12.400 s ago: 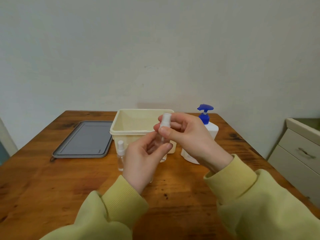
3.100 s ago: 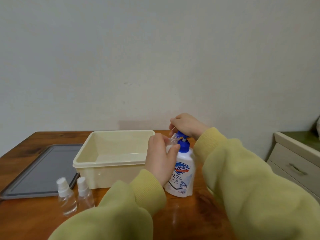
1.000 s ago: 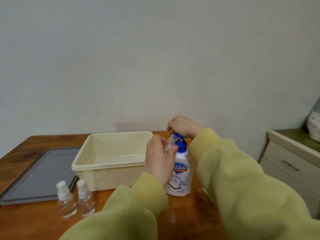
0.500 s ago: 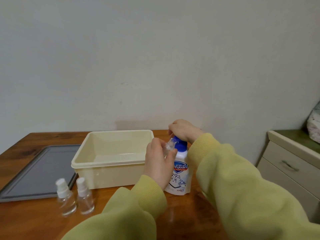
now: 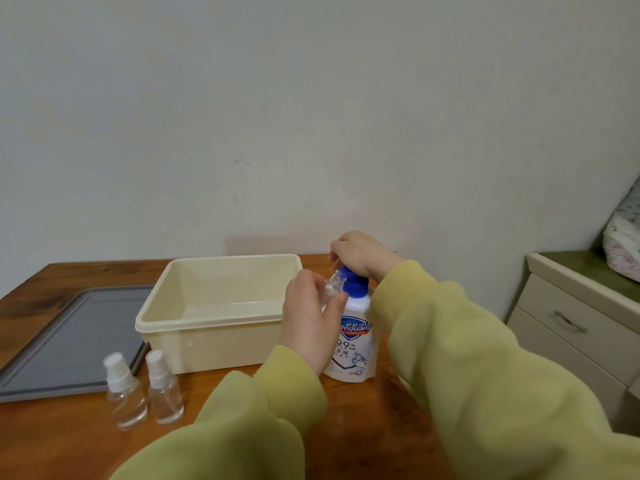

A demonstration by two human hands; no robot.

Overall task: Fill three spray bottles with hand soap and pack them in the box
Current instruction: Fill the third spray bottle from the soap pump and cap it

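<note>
Head view: the left hand (image 5: 310, 320) has its fingers curled round a small clear spray bottle (image 5: 331, 289) with its top off. It holds the bottle tilted, with the open mouth right beside the blue pump (image 5: 352, 289) of the white hand soap bottle (image 5: 355, 341). The right hand (image 5: 360, 254) sits on top of the pump with its fingers bent over it. The soap bottle stands on the wooden table (image 5: 52, 441), just right of the open cream box (image 5: 207, 334). A second spray bottle (image 5: 123, 393) and a third spray bottle (image 5: 163, 389), both with white tops on, stand side by side near the box's front left corner. A grey lid (image 5: 69, 334) lies flat left of the box
</note>
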